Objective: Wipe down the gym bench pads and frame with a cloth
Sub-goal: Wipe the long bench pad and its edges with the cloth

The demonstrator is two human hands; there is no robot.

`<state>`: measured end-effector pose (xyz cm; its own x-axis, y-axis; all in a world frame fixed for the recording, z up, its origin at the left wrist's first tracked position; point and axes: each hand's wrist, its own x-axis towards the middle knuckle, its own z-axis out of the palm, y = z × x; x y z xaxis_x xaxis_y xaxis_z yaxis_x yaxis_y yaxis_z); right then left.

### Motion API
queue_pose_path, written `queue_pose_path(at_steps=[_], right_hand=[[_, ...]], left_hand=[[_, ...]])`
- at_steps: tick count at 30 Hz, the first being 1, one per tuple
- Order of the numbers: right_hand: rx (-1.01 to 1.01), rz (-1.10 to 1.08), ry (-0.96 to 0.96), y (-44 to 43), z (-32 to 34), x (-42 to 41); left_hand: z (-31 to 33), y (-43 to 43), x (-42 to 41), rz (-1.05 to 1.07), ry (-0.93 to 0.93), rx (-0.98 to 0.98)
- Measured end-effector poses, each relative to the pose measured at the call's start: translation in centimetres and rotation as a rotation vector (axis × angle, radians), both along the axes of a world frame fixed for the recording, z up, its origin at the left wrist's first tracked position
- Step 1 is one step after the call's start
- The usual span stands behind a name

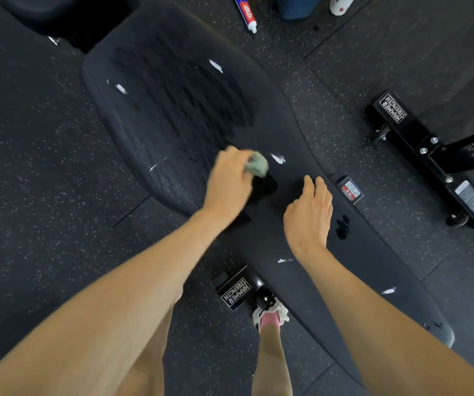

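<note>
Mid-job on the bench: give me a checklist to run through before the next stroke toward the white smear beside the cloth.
1. Cloth gripped: ok. The left hand grips the cloth.
2. Cloth touching the pad: cannot tell. The picture is blurred there.
3. Target in reach: ok. The white smear lies just right of the cloth.
4. Path free: ok. The right hand is open and apart from the smear.
5. Seat pad finished: not ok. The far white mark is unwiped.
6. Frame wiped: cannot tell.
</note>
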<state>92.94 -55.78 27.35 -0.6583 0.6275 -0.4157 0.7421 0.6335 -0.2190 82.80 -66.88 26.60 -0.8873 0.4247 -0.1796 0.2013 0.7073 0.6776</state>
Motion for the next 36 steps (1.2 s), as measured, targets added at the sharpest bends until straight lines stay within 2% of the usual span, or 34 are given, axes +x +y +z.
queue_pose_path(at_steps=[3,6,8,11,15,18,20,22,25,27,29,32,36], right_hand=[[0.004,0.001,-0.017,0.7,0.0,-0.3],[-0.009,-0.009,-0.045,1.2,0.0,-0.5],[-0.022,-0.014,-0.059,1.5,0.1,-0.4],[-0.037,-0.022,-0.083,1.8,0.1,-0.3],[-0.046,-0.043,-0.120,2.3,0.3,-0.2],[-0.057,-0.038,-0.118,2.8,0.4,-0.2],[-0.064,-0.028,-0.107,3.0,0.5,-0.4],[-0.077,-0.020,-0.099,3.3,0.5,-0.7],[-0.094,0.023,-0.120,3.7,0.2,-0.9],[-0.101,0.048,-0.141,4.1,0.0,-1.1],[-0.098,0.069,-0.154,4.6,-0.1,-1.2],[-0.071,0.092,-0.153,5.5,0.1,-1.5],[-0.071,0.098,-0.235,6.5,0.0,-2.3]], left_hand=[[-0.3,-0.1,-4.9,0.275,0.063,-0.118],[-1.2,1.1,-6.0,0.321,0.081,-0.229],[-1.2,2.4,-4.6,0.283,0.094,-0.230],[-1.3,4.3,-1.0,0.081,0.096,-0.193],[-1.5,6.1,2.9,-0.123,0.009,-0.093],[-1.3,5.8,2.8,-0.307,-0.065,-0.039],[-0.8,4.9,1.2,-0.299,-0.026,0.001],[-0.4,4.0,-1.5,-0.127,0.040,0.001],[-0.8,3.3,-5.8,0.129,0.083,-0.111],[-1.3,3.7,-6.7,0.172,0.081,-0.187],[-1.4,4.6,-5.6,0.143,0.079,-0.201],[-1.3,6.0,-2.2,-0.031,0.076,-0.136],[-1.4,6.9,1.3,-0.231,-0.024,-0.081]])
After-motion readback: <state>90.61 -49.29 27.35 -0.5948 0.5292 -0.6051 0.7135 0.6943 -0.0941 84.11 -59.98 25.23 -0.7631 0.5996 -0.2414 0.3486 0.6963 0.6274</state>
